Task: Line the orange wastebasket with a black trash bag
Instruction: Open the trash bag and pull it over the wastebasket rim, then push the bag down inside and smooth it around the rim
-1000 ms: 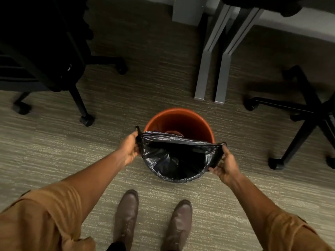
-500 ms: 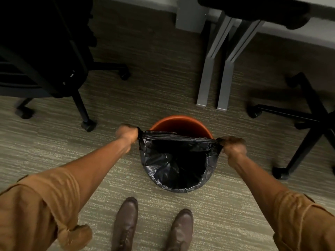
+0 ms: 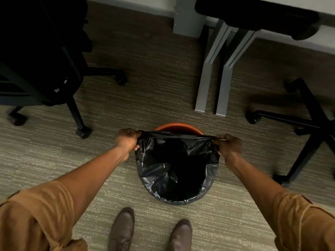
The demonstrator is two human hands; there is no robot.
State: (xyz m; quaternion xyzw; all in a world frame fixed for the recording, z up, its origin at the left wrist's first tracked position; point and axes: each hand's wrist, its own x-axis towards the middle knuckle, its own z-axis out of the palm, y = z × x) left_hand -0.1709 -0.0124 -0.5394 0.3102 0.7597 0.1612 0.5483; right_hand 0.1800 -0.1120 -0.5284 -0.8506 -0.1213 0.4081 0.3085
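Note:
The orange wastebasket (image 3: 178,126) stands on the carpet in front of my feet; only its far rim shows. A black trash bag (image 3: 176,169) covers the near rim and hangs open inside. My left hand (image 3: 126,139) grips the bag's far edge at the basket's left side. My right hand (image 3: 229,146) grips the same edge at the right side. The edge is stretched taut between both hands, just short of the far rim.
A black office chair (image 3: 45,60) with castors stands at the left. Another chair base (image 3: 308,127) is at the right. Two grey desk legs (image 3: 212,84) rise just behind the basket. My brown shoes (image 3: 123,230) are near the bottom edge.
Both hands have pulled the bag's far edge farther across the basket opening. Much less of the orange interior shows now. The bag covers more of the rim.

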